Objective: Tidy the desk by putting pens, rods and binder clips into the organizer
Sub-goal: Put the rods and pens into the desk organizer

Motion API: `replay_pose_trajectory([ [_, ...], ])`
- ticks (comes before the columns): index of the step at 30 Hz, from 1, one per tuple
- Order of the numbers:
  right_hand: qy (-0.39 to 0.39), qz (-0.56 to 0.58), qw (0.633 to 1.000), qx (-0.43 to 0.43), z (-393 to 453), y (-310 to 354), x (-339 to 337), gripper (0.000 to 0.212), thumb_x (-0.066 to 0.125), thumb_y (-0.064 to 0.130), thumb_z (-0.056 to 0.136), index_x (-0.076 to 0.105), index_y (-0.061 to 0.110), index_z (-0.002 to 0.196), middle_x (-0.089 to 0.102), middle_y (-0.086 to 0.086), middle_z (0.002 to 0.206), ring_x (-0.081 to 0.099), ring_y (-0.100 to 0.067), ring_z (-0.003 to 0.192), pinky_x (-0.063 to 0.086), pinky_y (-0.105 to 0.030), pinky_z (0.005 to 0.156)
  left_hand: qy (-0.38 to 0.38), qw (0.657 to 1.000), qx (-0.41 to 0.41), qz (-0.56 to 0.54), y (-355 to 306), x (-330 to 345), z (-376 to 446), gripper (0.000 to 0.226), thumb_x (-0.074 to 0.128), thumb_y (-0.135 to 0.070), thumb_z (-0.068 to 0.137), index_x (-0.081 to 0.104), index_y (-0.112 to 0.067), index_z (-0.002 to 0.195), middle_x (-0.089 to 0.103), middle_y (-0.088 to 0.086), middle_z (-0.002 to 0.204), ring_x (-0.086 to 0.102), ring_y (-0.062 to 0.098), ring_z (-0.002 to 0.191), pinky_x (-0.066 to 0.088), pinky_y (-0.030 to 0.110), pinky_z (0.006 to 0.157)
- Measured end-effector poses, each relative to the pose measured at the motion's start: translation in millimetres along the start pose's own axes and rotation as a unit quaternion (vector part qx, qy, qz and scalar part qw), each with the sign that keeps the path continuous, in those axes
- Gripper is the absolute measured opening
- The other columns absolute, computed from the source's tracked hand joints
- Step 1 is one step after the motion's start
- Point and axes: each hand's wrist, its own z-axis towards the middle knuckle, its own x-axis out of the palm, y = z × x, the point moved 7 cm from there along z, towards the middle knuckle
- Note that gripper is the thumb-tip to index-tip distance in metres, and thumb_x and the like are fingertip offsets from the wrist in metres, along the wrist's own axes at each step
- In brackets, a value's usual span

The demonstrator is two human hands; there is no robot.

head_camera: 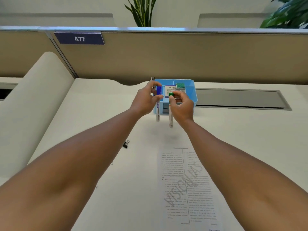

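Organizer (191, 90): blue tray at the far desk edge, directly behind both hands.

The left hand (146, 100) is pinched on a blue-capped pen (157, 110), the right hand (180, 105) on a green-capped pen (171, 117). Both pens hang near vertical, caps up, at the tray's near wall. Judged next: lift and drop in. A binder clip (125, 145) remains on the desk, nearer the left arm.

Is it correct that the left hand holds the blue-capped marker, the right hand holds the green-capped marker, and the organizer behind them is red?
Not quite: the organizer is light blue, not red, as the head view shows. The rest stands: the left hand holds the blue-capped marker and the right hand holds the green-capped marker.
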Motion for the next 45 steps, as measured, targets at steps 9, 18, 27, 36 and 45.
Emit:
replay_pose_trajectory([
  [9,-0.087,-0.012,0.996,-0.023,43,11,-71,0.020,0.062,0.014,0.089,0.066,0.010,0.108,0.067,0.001,0.095,0.063,-0.008,0.083,0.056,-0.023,0.074,-0.030,0.996,0.025,-0.078,-53,34,24,0.035,0.070,-0.017,0.090,0.057,-0.024,0.121,0.067,-0.003,0.093,0.066,0.012,0.083,0.054,0.016,0.063],
  [18,-0.121,-0.012,0.992,-0.039,80,19,-99,0.023,0.063,0.016,0.088,0.068,0.010,0.110,0.070,-0.002,0.100,0.063,-0.005,0.082,0.053,-0.014,0.075,-0.055,0.996,0.055,-0.050,-100,48,64,0.023,0.069,-0.021,0.091,0.063,-0.022,0.113,0.065,-0.010,0.094,0.061,-0.001,0.078,0.047,0.009,0.065],
  [27,-0.110,-0.011,0.993,-0.041,100,4,-98,0.021,0.063,0.012,0.089,0.067,0.010,0.109,0.069,-0.004,0.103,0.064,-0.008,0.088,0.053,-0.014,0.078,-0.046,0.997,0.059,0.034,-104,68,98,0.021,0.071,-0.025,0.089,0.063,-0.026,0.109,0.067,-0.010,0.097,0.065,0.004,0.088,0.055,0.023,0.076],
  [36,-0.091,-0.021,0.996,-0.016,111,-37,-80,0.017,0.063,0.007,0.088,0.068,0.008,0.105,0.068,-0.007,0.100,0.063,-0.010,0.084,0.050,-0.007,0.070,-0.020,0.980,0.049,0.190,-85,87,113,0.021,0.075,-0.040,0.083,0.069,-0.033,0.102,0.071,-0.015,0.091,0.065,0.003,0.084,0.052,0.023,0.066],
  [45,-0.059,-0.047,0.997,0.009,122,-62,-67,0.016,0.064,0.007,0.087,0.067,0.008,0.102,0.068,-0.006,0.098,0.063,-0.011,0.085,0.049,-0.009,0.071,0.019,0.959,0.045,0.278,-66,105,127,0.022,0.067,-0.038,0.089,0.073,-0.031,0.109,0.074,-0.009,0.099,0.067,0.012,0.086,0.055,0.029,0.069],
])
